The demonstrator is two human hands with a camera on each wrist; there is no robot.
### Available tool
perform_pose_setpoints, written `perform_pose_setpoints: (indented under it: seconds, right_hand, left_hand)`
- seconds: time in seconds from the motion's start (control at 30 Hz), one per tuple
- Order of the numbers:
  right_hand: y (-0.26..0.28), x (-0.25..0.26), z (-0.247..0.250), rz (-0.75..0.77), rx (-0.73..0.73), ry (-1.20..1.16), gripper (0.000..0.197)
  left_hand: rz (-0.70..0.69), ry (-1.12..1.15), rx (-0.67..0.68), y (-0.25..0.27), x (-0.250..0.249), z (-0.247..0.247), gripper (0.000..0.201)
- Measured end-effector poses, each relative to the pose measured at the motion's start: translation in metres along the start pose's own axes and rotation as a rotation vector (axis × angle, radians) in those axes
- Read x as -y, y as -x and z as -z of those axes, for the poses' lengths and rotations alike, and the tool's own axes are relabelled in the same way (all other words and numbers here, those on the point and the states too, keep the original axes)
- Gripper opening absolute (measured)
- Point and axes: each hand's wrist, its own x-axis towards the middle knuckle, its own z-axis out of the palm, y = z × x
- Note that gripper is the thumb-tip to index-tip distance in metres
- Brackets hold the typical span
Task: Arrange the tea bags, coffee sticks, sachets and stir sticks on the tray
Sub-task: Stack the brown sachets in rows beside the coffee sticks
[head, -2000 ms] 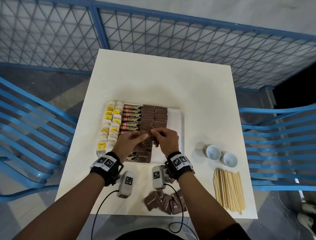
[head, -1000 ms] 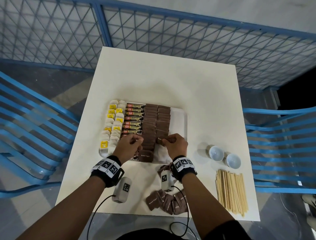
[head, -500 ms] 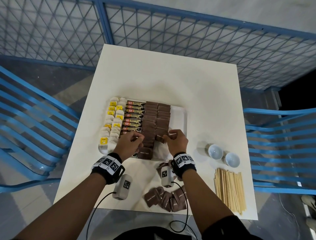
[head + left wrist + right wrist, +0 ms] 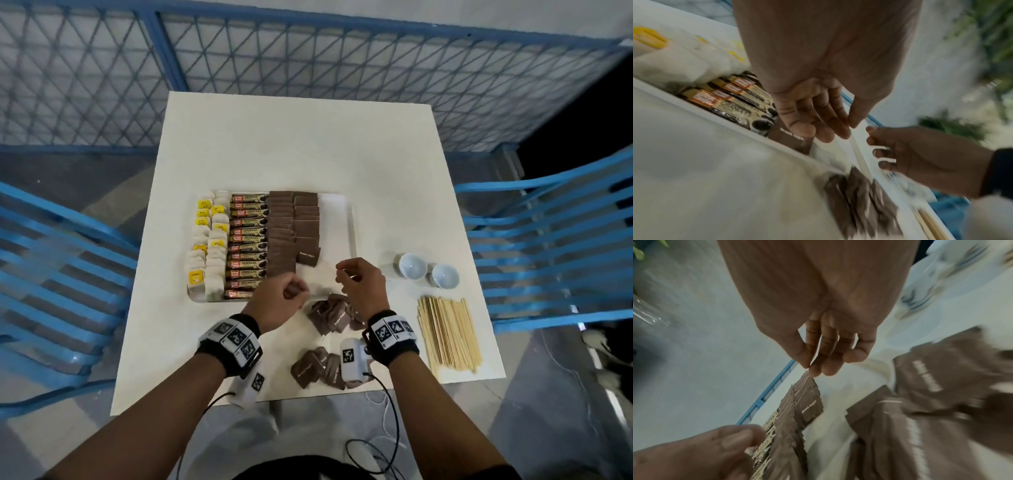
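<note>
Both hands, the left hand (image 4: 281,301) and right hand (image 4: 363,286), hover empty and loosely curled over the tray's (image 4: 351,219) near edge; loose brown sugar sachets (image 4: 330,317) should overlap evenly down the right column.

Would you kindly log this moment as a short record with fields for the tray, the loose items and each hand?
tray: tea bags at left, then coffee sticks, then two rows of brown sachets; right strip bare
loose sachets: two piles on the table, near edge
stir sticks: bundled on table, right of tray
small bowls: two, beside the sticks
left hand: fingers curled, at tray's near edge
right hand: fingers curled, above nearer pile; grasp unclear
</note>
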Motion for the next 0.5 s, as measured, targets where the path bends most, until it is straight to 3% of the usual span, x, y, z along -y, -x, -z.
perform_pose_setpoints:
  seconds: [0.1, 0.2, 0.27, 0.37, 0.5]
  right_hand:
    - [0.032, -0.014, 0.010, -0.032, 0.045, 0.012, 0.011]
    - [0.068, -0.039, 0.015, -0.009, 0.093, 0.195, 0.016]
    - [0.092, -0.059, 0.020, -0.029, 0.079, 0.315, 0.028]
    - [0.116, -0.089, 0.028, -0.077, 0.082, 0.424, 0.066]
    - [0.132, -0.106, 0.020, -0.066, 0.156, 0.517, 0.085]
  left_hand:
    - [-0.046, -0.120, 0.137, 0.015, 0.001, -0.014, 0.014]
    - [-0.140, -0.290, 0.274, 0.033, 0.007, -0.030, 0.027]
    - [-0.192, -0.445, 0.372, 0.041, 0.014, -0.044, 0.037]
    - [-0.220, -0.596, 0.454, 0.046, 0.024, -0.057, 0.055]
    - [-0.270, -0.719, 0.428, 0.049, 0.030, -0.066, 0.064]
